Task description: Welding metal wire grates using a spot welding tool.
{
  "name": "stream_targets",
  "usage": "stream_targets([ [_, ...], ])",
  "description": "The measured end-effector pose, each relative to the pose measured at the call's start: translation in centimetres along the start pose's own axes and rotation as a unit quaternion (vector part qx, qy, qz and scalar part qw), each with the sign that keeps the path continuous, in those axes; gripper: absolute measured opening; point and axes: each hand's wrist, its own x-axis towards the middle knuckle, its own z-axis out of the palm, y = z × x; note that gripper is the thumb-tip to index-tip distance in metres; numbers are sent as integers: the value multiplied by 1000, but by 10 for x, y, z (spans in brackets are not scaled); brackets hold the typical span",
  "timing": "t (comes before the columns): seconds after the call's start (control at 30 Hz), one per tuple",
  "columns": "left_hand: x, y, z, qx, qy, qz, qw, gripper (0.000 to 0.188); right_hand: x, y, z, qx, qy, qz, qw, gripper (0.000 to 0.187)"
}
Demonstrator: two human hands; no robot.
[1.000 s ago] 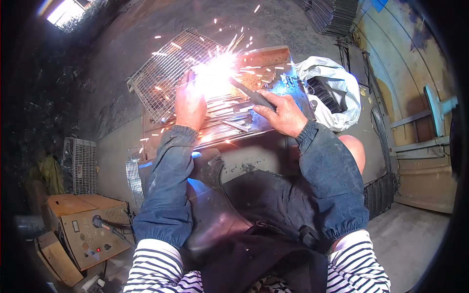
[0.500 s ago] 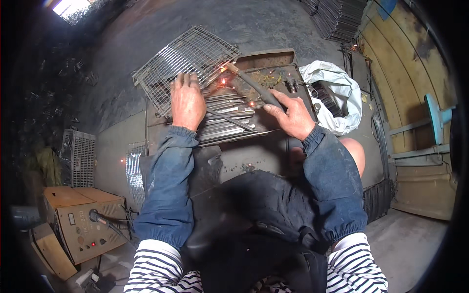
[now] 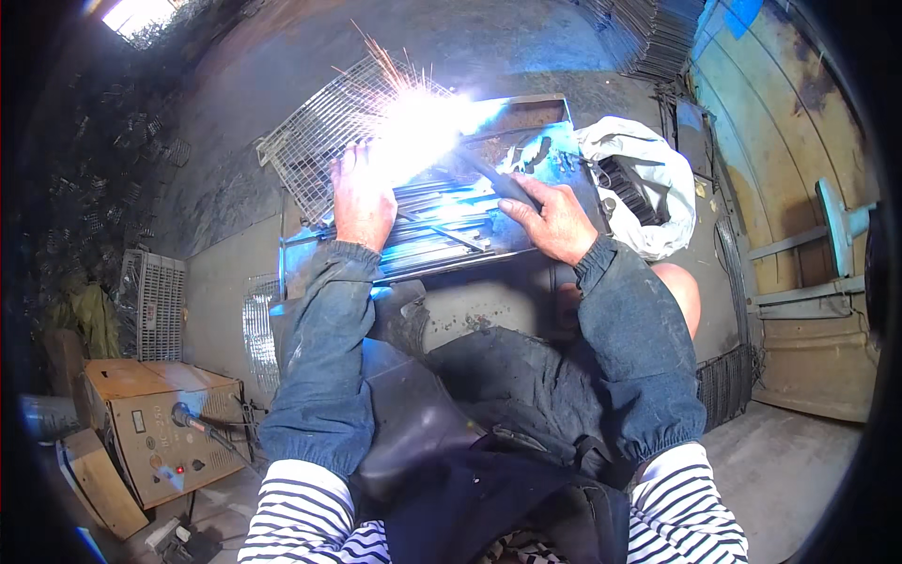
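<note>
A wire grid (image 3: 310,141) lies tilted over the far left part of a metal workbench (image 3: 531,117). My left hand (image 3: 365,209) is closed on the grid's near edge, its fingertips partly lost in glare. In my right hand (image 3: 556,224) is the dark handle of a welding torch (image 3: 490,173), pointing up and left at the grid. A bright white arc (image 3: 418,127) with flying sparks hides the torch tip and the grid's right part. Several metal strips (image 3: 446,218) lie on the bench just nearer than the arc, beside my left hand.
A white sack (image 3: 681,193) holding dark pieces stands open right of the bench. Lower left is a welding machine (image 3: 174,432) with a cable plugged in. Another grid (image 3: 155,305) stands at the left. Dark stacked pieces (image 3: 653,42) are at far right, near a yellowish panel (image 3: 775,141).
Where small glowing spots showed, a blinding arc with sparks now burns at the grid. The right hand and torch have shifted slightly left; the left hand stays at the grid.
</note>
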Motion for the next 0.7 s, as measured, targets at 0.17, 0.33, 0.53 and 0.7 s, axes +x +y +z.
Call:
stream_targets([
  [0.17, -1, -8, 7, 36, 2, 20, 999, 47, 3, -10, -1, 19, -29, 29, 999, 50],
  [0.33, 2, 0, 6, 44, -9, 3, 999, 47, 1, -4, 1, 16, 4, -7, 1000, 48],
  [0.53, 4, -3, 13, 25, -2, -11, 1000, 46, -4, -22, 0, 37, -31, -49, 998, 46],
  [0.7, 2, -1, 18, 63, 19, 7, 998, 45, -2, -19, 14, 21, -26, -73, 997, 48],
])
